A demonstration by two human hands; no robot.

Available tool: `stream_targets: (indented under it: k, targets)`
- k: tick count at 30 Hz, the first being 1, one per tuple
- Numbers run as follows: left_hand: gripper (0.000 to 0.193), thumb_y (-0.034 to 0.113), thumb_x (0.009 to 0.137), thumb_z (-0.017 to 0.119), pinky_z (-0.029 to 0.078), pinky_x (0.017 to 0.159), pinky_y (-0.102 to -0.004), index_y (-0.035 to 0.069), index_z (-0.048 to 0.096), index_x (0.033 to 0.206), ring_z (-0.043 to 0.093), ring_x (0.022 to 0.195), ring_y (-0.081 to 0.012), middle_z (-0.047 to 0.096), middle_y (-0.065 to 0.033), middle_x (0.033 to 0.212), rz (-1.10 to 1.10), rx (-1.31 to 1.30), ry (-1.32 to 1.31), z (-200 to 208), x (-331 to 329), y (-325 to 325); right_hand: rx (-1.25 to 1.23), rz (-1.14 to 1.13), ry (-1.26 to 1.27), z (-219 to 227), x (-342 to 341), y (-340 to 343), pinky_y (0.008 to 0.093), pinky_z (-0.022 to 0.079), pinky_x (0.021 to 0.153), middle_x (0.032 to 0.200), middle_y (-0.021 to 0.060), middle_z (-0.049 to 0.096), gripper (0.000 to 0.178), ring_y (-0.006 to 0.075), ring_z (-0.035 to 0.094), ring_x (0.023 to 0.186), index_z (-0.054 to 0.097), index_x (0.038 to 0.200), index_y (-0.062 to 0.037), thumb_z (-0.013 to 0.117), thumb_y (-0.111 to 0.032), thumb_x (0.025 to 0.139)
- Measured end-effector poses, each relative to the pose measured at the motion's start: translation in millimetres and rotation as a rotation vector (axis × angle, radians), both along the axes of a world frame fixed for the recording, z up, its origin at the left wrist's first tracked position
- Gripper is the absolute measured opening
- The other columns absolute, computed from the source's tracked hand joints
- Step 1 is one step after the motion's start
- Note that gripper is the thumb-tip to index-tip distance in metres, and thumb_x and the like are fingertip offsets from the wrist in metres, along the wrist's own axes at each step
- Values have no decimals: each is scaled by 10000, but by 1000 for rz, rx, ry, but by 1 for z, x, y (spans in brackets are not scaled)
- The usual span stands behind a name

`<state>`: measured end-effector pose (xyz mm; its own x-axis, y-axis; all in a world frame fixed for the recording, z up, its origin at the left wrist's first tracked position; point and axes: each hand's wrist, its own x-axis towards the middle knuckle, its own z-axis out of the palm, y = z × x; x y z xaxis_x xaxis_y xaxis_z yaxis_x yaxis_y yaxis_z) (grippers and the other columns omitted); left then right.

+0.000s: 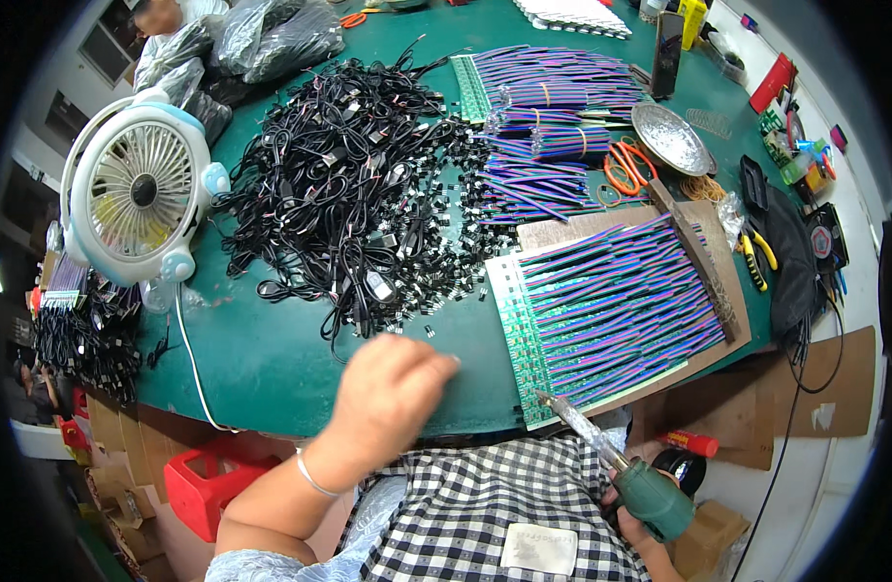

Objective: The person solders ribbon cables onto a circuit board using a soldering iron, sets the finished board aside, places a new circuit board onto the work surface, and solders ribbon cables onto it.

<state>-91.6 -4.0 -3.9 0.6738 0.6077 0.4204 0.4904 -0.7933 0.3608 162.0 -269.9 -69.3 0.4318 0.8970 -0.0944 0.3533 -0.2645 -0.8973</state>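
My right hand (636, 532) grips a soldering iron (656, 497) with a thick green body. Its metal tip meets the lower left part of a green circuit board panel (524, 351). Rows of blue, pink and black wires (625, 306) run rightward from this panel across a brown board (742, 315), under a dark flat bar (693, 254). Left of the panel, above the near table edge, my left hand (390, 388) has its fingers curled together; whatever they may hold is hidden. Small black connectors (422, 281) lie scattered beyond it.
A heap of black cables (334, 165) covers the middle of the green table (242, 359). The white fan (141, 189) stands left. Wire bundles (553, 136), orange scissors (628, 167), a metal dish (674, 139), yellow-handled pliers (756, 257) and a phone (666, 55) sit at the far right.
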Motion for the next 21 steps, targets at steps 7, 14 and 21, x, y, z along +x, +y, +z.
stream_targets:
  k: [7,14,21]
  targets:
    - [171,-7,707,688,496,662,-378,43,613,853,596,754,-298,588,-101,814,8,-145,166,6,-12,27,-75,192,180,38,1,21,333,498,844,1010,126,643,431,229,640,911,578,1092,25,736,-211,767]
    - [106,40,788,703,457,547,-261,36,599,811,570,617,-150,581,-59,738,25,-598,-108,10,11,9,31,117,74,6,4,4,329,515,796,983,115,663,401,229,652,858,610,1086,17,720,-212,775]
    - [97,18,886,641,569,671,-290,-3,582,961,685,778,-197,677,-143,878,-94,-1583,-603,-7,33,-28,221,-80,606,49,-10,53,318,538,734,907,93,645,767,176,639,811,486,1220,22,550,-647,849]
